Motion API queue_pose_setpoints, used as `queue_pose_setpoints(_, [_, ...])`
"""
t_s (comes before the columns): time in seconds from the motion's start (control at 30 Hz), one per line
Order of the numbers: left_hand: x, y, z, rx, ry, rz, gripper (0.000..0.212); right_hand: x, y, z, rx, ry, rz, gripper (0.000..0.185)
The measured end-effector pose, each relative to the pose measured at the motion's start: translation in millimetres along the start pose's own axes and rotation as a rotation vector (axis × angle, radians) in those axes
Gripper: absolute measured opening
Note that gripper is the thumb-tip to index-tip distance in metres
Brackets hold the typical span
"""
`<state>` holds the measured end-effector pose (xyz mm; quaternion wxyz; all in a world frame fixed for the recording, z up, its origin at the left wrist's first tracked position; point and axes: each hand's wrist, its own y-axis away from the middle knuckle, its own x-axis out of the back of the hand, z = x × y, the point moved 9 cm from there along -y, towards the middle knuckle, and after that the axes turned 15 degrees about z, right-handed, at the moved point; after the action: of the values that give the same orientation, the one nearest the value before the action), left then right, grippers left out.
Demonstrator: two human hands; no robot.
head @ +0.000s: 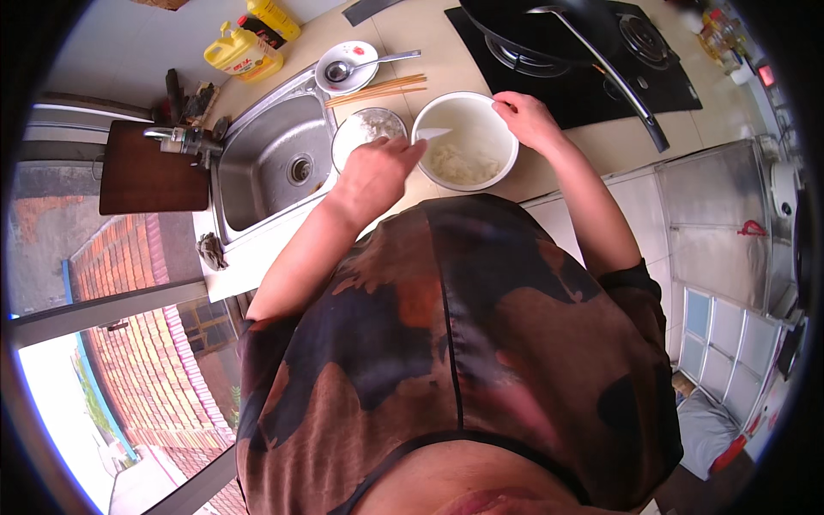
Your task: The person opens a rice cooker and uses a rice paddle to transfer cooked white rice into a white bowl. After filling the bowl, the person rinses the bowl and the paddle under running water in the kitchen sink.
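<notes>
My left hand [380, 170] grips a white utensil [434, 133], perhaps a rice paddle; its tip reaches over a deep white bowl [505, 154], and its handle is hidden by the fingers. Cooked white rice [467, 164] lies in the bottom of that bowl. On the bowl's upper right rim, my right hand [531, 121] has its thumb and fingers pinched. A smaller round container [346, 138] stands to the left, partly covered by my left hand, with white, rice-like food [380, 122] inside.
A steel sink [257, 167] is at left, under a tap [177, 138]. Behind stand a plate with a ladle [338, 69], chopsticks [380, 88] and a yellow jug [241, 58]. A wok [547, 32] sits on the black gas hob [669, 84]; a long-handled spatula [611, 74] sticks out from it.
</notes>
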<state>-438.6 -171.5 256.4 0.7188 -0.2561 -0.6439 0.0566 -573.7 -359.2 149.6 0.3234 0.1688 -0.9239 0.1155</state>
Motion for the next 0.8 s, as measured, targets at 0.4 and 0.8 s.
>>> queue_pose_setpoints(0.4, [-105.3,-57.5,17.8,-0.223,-0.185,-0.508,0.017,25.9,37.5,25.2,-0.23,-0.026,0.079,0.02])
queue_pose_setpoints(0.8, [-140.7,-31.8,16.7,0.479,0.431,-0.682,0.024,29.1,89.1,19.8,-0.4,-0.204,-0.051,0.025])
